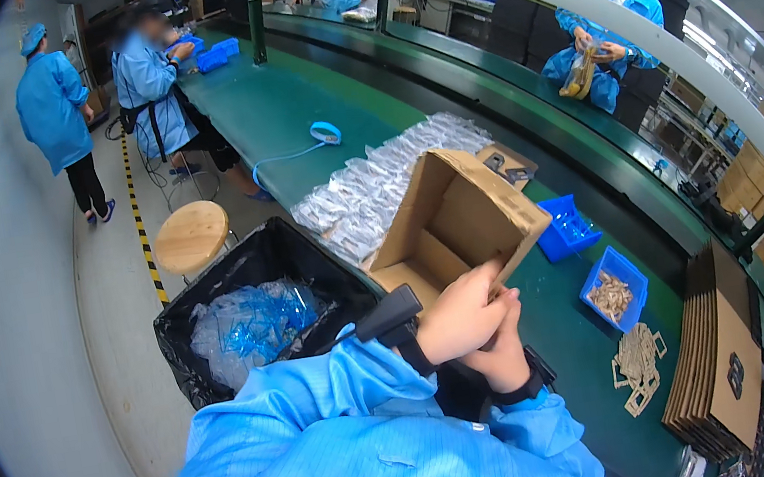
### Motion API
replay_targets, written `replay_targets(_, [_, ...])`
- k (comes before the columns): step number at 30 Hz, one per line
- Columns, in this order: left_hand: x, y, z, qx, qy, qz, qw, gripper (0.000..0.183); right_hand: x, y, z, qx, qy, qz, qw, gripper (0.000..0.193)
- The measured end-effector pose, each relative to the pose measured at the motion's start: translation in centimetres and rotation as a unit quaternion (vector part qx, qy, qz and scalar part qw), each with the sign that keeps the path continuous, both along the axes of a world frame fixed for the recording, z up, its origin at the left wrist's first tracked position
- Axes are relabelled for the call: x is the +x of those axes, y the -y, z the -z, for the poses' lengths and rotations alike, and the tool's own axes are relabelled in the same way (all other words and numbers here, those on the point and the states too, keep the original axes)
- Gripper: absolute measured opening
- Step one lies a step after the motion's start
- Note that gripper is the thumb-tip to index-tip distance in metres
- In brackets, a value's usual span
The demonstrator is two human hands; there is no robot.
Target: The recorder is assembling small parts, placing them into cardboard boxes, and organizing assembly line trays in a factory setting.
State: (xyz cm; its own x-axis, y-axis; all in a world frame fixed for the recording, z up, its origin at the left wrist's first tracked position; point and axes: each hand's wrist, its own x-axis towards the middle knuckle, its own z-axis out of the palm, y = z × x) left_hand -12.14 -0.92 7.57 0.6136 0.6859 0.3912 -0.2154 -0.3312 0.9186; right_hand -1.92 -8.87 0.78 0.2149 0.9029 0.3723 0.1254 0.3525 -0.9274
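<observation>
An open brown cardboard box [472, 209] stands tilted over the green bench in front of me, its hollow inside showing. My left hand [462, 316] is closed on the near edge of the box, its fingers curled over the wall. Just below and to the right, my right hand [503, 354] is closed at the same corner, pressed close to the left one. The hands partly hide each other's fingertips and the part of the box they grip. Many clear plastic packets [360, 192] lie in rows behind the box.
A black-lined bin [179, 345] of plastic scraps stands left, near a wooden stool [192, 237]. At right are two blue trays [644, 282], a pile of beige frame-shaped pieces [636, 360] and a stack of flat cardboard [712, 366]. A blue strap [325, 133] lies farther back. Several people work nearby.
</observation>
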Motion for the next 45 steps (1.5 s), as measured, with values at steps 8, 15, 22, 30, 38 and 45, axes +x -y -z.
replay_targets(8, [-0.7, 2.2, 0.8, 0.258, -0.118, 0.073, 0.956, 0.053, 1.9, 1.8, -2.9, 0.100, -0.191, -0.012, 0.976, 0.091])
replay_targets(15, [-1.2, 2.7, -1.1, 0.311, -0.223, 0.065, 0.921, 0.028, 1.4, 2.5, -2.7, 0.108, -0.227, 0.005, 0.968, 0.070])
replay_targets(22, [-1.5, 3.1, -1.3, 0.352, -0.159, 0.025, 0.922, 0.063, 1.7, 2.2, -1.2, 0.153, -0.237, -0.010, 0.959, 0.080])
replay_targets(30, [-2.6, 3.2, 0.0, 0.394, -0.127, 0.019, 0.910, 0.052, 2.2, 2.8, 0.4, 0.146, -0.270, 0.023, 0.951, 0.068])
replay_targets(38, [-4.6, 1.8, -0.2, 0.405, 0.051, -0.019, 0.913, 0.026, 2.3, 2.7, 0.4, 0.151, -0.316, 0.041, 0.936, 0.060])
replay_targets(45, [-8.6, -0.8, -1.3, 0.389, -0.048, -0.154, 0.907, 0.027, 1.5, 2.5, -1.0, 0.194, -0.285, 0.071, 0.936, 0.056])
